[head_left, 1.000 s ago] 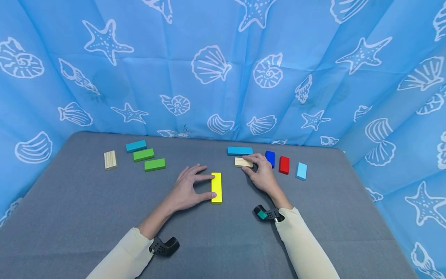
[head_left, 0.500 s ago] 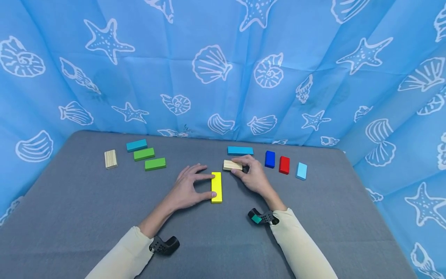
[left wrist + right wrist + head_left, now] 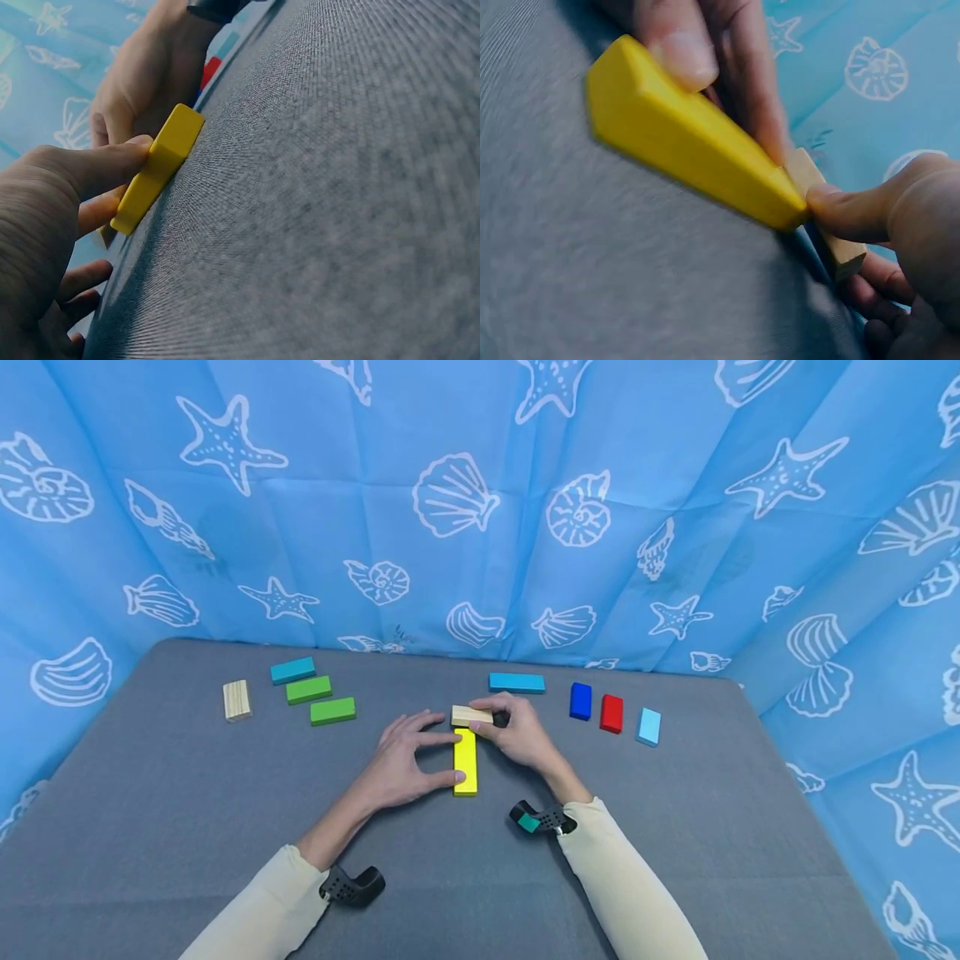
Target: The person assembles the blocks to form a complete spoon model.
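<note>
A yellow block (image 3: 465, 762) lies lengthwise on the grey cloth, pointing away from me. The thumb and index finger of my left hand (image 3: 397, 764) press on it near its two ends; the other fingers stretch out beyond, off the block. My right hand (image 3: 519, 731) pinches a plain wooden block (image 3: 471, 716) between thumb and fingers. This wooden block sits crosswise at the yellow block's far end. In the right wrist view the wooden block (image 3: 844, 251) has a dark gap under it, and whether it touches the yellow block (image 3: 697, 154) is hard to tell.
At the left lie another wooden block (image 3: 237, 700), a teal block (image 3: 293, 670) and two green blocks (image 3: 308, 689). A longer blue block (image 3: 516, 683) is behind my right hand. Dark blue (image 3: 581, 701), red (image 3: 611, 714) and light blue (image 3: 648, 727) blocks lie rightward. A patterned curtain (image 3: 480, 568) hangs behind.
The right hand has carried the wooden block leftward, from beside the long blue block to the far end of the yellow block. The left hand and the yellow block have stayed in place.
</note>
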Action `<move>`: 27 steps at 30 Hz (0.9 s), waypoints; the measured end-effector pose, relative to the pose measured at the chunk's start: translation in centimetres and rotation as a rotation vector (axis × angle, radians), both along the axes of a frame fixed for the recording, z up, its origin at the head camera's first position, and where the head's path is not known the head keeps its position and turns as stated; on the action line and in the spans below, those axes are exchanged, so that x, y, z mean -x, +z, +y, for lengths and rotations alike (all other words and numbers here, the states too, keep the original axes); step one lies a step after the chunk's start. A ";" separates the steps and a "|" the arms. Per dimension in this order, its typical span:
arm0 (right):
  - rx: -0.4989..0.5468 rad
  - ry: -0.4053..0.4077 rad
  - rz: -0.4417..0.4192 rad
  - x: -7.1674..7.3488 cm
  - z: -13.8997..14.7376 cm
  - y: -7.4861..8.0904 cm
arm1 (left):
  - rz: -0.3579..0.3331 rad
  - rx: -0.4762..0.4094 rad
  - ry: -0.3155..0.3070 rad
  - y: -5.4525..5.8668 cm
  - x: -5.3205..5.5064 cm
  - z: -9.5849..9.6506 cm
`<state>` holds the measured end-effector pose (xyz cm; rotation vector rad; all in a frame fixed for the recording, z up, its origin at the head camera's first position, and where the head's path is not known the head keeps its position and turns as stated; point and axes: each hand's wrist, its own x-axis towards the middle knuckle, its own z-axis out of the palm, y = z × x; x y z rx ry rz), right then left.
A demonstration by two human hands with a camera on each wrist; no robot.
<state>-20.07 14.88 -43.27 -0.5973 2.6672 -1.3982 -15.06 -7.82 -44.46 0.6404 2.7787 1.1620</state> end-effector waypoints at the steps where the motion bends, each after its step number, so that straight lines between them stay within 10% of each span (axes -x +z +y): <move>1: -0.005 0.000 -0.001 0.0 -0.1 0.0 | -0.001 0.000 0.000 0.0 0.0 0.0; 27: -0.105 0.022 0.053 -0.4 -0.8 -0.5 | 0.001 -0.012 -0.012 0.1 -0.1 0.0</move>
